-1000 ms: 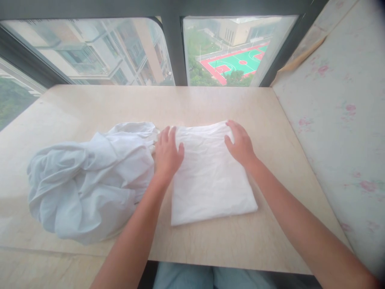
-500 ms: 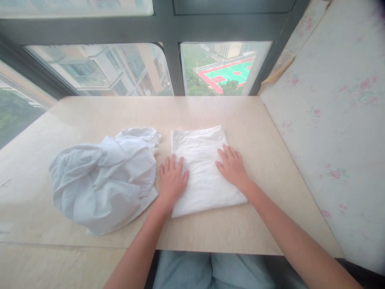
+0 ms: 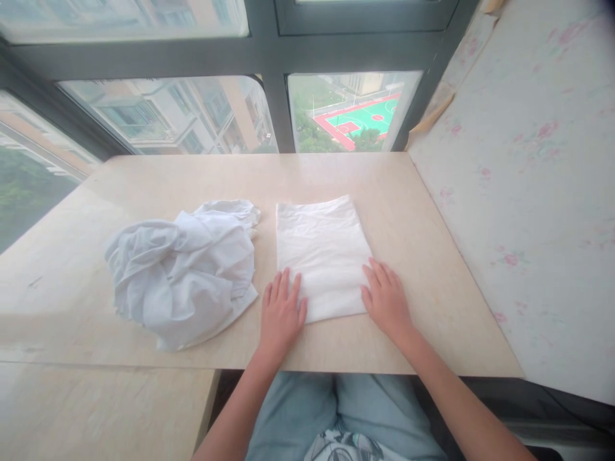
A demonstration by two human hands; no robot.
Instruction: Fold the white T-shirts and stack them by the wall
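A white cloth, folded into a flat rectangle (image 3: 323,250), lies on the light wooden tabletop (image 3: 446,320) in front of me. Over its near left corner rests my left hand (image 3: 282,310), palm down with the fingers stretched forward. My right hand (image 3: 387,296) lies flat at the near right edge, its fingertips on the cloth. Neither hand grips anything. Slight creases run across the cloth's far half. To the left sits a loose heap of crumpled white fabric (image 3: 187,275), apart from the folded piece; what kind of garment it is, I cannot tell.
A dark window frame (image 3: 158,57) borders the table's far side, with buildings and a sports court (image 3: 365,120) outside. On the right rises a wall with floral paper (image 3: 523,192), peeling at its far edge. The table's front edge runs just before my lap.
Both hands have slid back toward me along the folded cloth, the right one out to its side edge. My view has tilted a little, showing more of my lap.
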